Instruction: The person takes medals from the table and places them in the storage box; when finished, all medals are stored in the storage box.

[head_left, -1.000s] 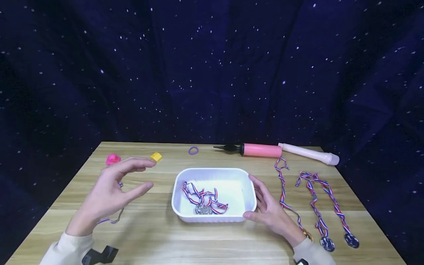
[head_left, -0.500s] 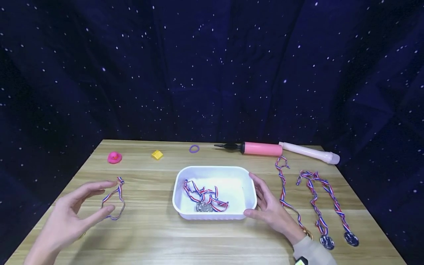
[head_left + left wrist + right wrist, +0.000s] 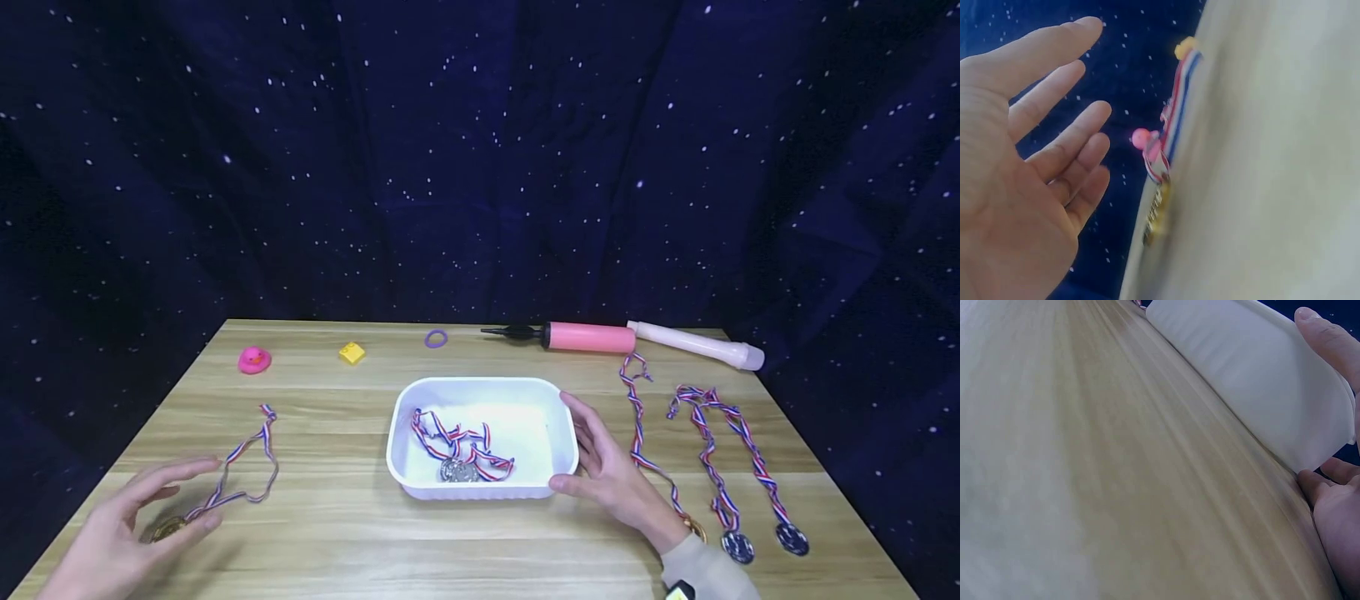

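Observation:
My left hand (image 3: 112, 533) is at the lower left of the head view, thumb and fingers spread apart around a gold medal (image 3: 168, 527) on the table. A red, white and blue ribbon (image 3: 221, 487) runs from this medal away to the right. In the left wrist view the fingers (image 3: 1069, 140) are extended, with a gap to the medal (image 3: 1157, 215). My right hand (image 3: 615, 479) grips the right end of a white plastic tub (image 3: 480, 492), thumb at its front corner and fingers along its side. Inside the tub lie silver medals (image 3: 459, 472) with striped ribbons (image 3: 480, 457).
To the right lie a gold medal (image 3: 696, 528) and two dark silver ones (image 3: 737, 547) on ribbons. Along the back are a pink duck (image 3: 254, 360), a yellow block (image 3: 352, 353), a purple ring (image 3: 436, 338), a pink hand pump (image 3: 588, 337) and a pale tube-shaped stick (image 3: 697, 344).
My left hand has moved left and down toward the near edge, from beside the tub to the gold medal. The right hand stays on the tub, which has not moved.

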`<action>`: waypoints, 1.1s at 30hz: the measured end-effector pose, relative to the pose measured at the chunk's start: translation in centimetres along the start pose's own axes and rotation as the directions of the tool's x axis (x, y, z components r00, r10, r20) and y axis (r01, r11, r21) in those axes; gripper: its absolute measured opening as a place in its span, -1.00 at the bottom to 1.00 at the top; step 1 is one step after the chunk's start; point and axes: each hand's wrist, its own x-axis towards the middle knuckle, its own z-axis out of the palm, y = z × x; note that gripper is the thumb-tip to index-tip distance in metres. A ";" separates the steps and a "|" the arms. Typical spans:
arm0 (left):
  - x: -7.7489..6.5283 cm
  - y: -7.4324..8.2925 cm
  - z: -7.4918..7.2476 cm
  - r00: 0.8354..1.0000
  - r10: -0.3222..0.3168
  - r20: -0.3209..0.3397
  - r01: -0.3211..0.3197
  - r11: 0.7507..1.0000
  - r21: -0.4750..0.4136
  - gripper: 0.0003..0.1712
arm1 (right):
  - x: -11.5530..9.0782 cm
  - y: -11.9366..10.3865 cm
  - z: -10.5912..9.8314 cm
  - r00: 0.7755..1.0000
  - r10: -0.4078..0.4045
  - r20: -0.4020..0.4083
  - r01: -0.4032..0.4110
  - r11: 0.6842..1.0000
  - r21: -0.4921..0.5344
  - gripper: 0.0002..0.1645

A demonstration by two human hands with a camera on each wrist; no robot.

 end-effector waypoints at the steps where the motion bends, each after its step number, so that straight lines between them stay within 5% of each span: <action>1: -0.3 -0.5 -0.1 1.000 -0.012 0.010 0.012 1.000 0.008 -0.19 | 0.0 0.0 0.0 1.000 0.000 0.000 0.000 1.000 0.001 0.35; 9: -1.5 -2.7 -0.1 0.991 -0.056 0.124 0.064 0.996 -0.059 -0.29 | 0.1 -0.2 0.3 1.000 0.014 -0.004 -0.014 1.000 0.006 0.37; 20: -1.9 -4.2 0.7 0.987 0.107 0.122 -0.101 0.993 -0.053 -0.29 | 0.0 -0.1 0.0 1.000 0.019 -0.007 -0.019 1.000 -0.011 0.34; 33: -2.1 -3.8 1.2 0.994 -0.029 0.107 0.039 0.996 -0.085 -0.48 | 0.0 -0.1 0.2 1.000 0.003 0.000 -0.003 1.000 0.007 0.34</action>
